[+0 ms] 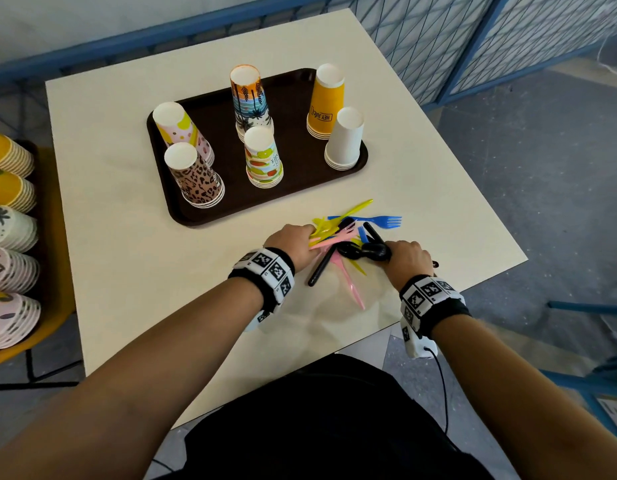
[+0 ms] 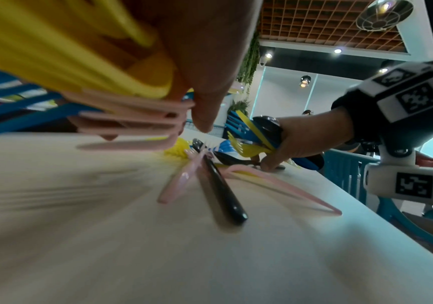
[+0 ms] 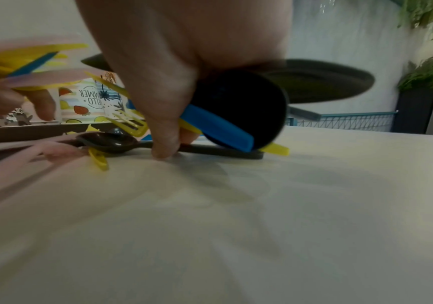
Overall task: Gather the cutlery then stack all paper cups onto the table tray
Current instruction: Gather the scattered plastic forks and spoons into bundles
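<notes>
A pile of plastic cutlery point(image 1: 348, 230) lies near the table's front right corner. My left hand point(image 1: 293, 242) grips a bundle of yellow and pink pieces point(image 2: 122, 98) just above the tabletop. My right hand point(image 1: 406, 254) grips black spoons with a blue and a yellow piece point(image 3: 218, 125), one fingertip on the table. A black spoon point(image 1: 321, 268), a pink knife point(image 1: 352, 289) and a blue fork point(image 1: 380, 220) lie loose. The brown tray point(image 1: 213, 116) carries several upside-down cup stacks, among them leopard point(image 1: 196, 181), fruit point(image 1: 263, 161) and white point(image 1: 345, 140).
The table's right front edge point(image 1: 473, 285) runs close behind my right hand. A low yellow stand at the left holds rows of nested cups point(image 1: 9, 237). A blue mesh fence point(image 1: 438, 46) lines the back and right.
</notes>
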The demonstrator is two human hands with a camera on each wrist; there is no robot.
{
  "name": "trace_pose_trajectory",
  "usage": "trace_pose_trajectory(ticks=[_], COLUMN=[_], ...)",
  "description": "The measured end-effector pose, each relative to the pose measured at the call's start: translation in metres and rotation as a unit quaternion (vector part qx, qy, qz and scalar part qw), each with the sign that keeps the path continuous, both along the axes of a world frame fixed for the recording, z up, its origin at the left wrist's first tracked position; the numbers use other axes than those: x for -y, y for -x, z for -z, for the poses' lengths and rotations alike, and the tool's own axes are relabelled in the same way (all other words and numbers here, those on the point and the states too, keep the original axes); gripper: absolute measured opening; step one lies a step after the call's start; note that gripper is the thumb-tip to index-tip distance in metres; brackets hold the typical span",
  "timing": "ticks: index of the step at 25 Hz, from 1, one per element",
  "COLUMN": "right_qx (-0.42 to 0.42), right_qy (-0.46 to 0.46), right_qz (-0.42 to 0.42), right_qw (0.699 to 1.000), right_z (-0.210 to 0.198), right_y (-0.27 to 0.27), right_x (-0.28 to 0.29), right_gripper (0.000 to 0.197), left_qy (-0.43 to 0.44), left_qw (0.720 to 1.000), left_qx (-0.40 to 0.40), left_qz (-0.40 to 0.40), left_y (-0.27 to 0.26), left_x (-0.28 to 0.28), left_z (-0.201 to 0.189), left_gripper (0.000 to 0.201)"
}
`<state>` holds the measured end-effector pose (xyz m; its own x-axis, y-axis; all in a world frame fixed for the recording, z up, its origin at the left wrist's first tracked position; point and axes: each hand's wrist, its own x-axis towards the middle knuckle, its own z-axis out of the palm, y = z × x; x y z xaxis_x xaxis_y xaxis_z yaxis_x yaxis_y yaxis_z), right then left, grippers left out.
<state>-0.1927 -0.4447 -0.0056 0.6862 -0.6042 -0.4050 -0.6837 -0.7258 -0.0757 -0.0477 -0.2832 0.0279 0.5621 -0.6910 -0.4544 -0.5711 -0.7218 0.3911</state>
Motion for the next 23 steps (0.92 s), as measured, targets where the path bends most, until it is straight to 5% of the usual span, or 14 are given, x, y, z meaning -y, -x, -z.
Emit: trace_pose_trajectory(ticks=[7, 13, 18, 23], right_qx=[0.003, 0.039, 0.043, 0.048], right_qy=[-0.043, -0.09, -0.147, -0.176], right_qz=[-0.029, -0.006, -0.005, 0.02], right_qw=[0.999, 0.995, 0.988, 0.983], right_z=[-0.003, -0.019, -0.019, -0.015], right_y=[0.004, 0.0, -0.005, -0.001], right_x=[0.007, 0.019, 0.016, 0.001], right_gripper=[0.023, 0.024, 0.025, 0.024], left_qy=[-0.064, 0.032, 0.04, 0.043], left_qw=[0.998, 0.994, 0.987, 0.982], left_qx=[0.014, -0.043, -0.029, -0.059], left_qz=[0.011, -0.094, -0.151, -0.176], left_y=[0.007, 0.002, 0.003, 0.012], left_x=[0.011, -0.008, -0.022, -0.026], left_z=[0.014, 0.008, 0.007, 0.007], left_gripper=[0.03, 0.006, 0.012, 0.041])
